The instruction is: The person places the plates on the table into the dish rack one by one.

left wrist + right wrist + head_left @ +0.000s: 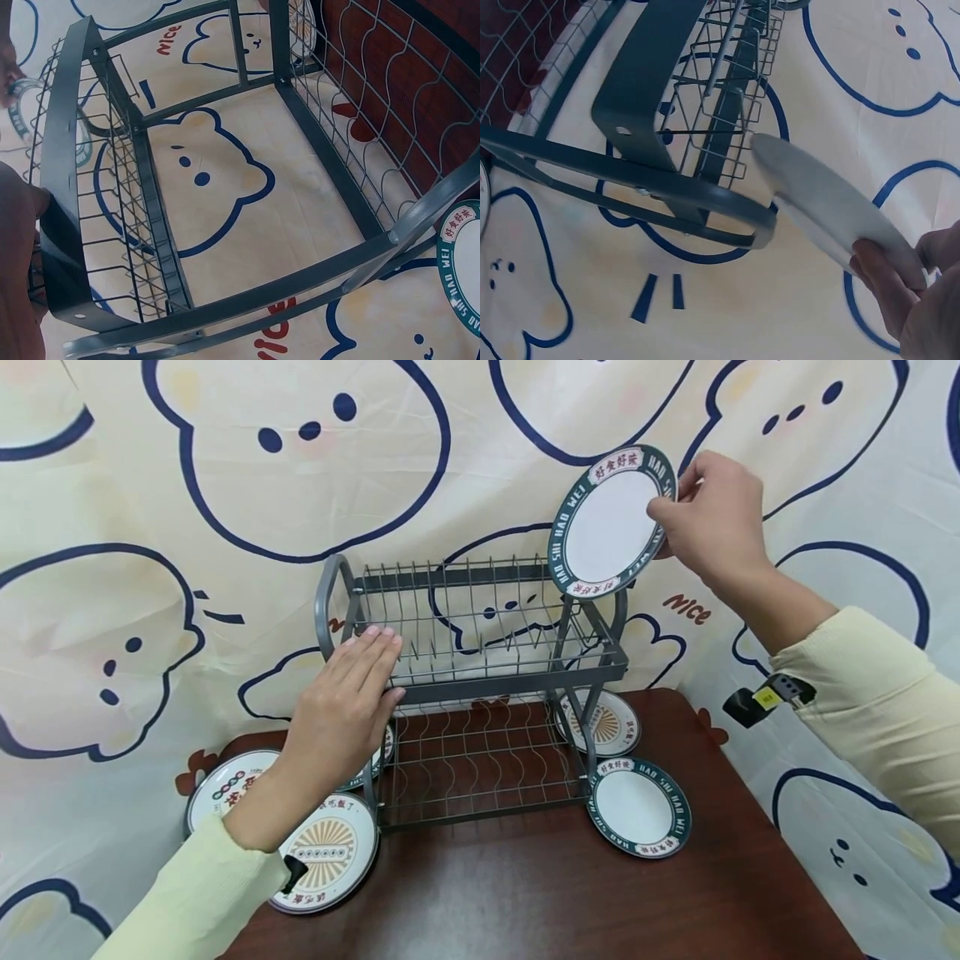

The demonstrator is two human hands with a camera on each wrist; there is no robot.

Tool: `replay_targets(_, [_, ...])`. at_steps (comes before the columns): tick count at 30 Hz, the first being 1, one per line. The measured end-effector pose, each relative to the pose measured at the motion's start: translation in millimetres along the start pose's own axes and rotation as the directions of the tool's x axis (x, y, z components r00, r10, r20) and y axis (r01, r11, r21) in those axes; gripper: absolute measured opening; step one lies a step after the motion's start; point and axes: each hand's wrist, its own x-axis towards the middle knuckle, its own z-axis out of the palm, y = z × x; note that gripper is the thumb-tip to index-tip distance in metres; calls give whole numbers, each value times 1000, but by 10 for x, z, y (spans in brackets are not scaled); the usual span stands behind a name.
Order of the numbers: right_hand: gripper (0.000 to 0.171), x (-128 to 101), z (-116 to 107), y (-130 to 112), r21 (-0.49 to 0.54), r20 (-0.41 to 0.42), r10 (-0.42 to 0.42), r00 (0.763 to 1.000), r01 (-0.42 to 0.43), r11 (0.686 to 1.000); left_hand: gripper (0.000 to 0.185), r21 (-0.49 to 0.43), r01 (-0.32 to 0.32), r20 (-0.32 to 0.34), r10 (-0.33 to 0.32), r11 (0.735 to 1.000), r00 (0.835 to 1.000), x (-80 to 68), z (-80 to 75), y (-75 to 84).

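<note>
A grey two-tier wire dish rack [480, 685] stands on a dark wooden table [540, 885]. My left hand [352, 693] lies flat with straight fingers on the front left of the upper tier, its palm edge against the rack's end frame [64, 202]. My right hand [708, 514] pinches the rim of a white plate with a green lettered border [611, 522], held tilted in the air above the rack's right end. The right wrist view shows that plate's [832, 202] pale underside close to the rack's curved handle [705, 191].
Several more plates lie flat on the table: one green-rimmed [637, 810] at the rack's front right, one with a sunburst pattern [603, 722] behind it, and others [326, 852] at the left under my forearm. A cartoon-bear cloth [225, 485] hangs behind and drapes beside the table.
</note>
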Motion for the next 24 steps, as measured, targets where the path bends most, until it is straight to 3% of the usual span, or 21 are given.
replay_targets(4, [30,-27,30,-87,-141,30,-77,997,80,987,58,-7,3,-8,-3,1000,1000,12,-1,9])
replay_targets(7, [32,-55,58,-117,-198,51,-126,991,134,971,58,-10,7,-3,-7,1000,1000,18,2,21])
replay_targets(24, [26,-161,185,-205,-287,107,-279,954,298,910,57,-17,4,-15,-4,1000,1000,38,-7,85])
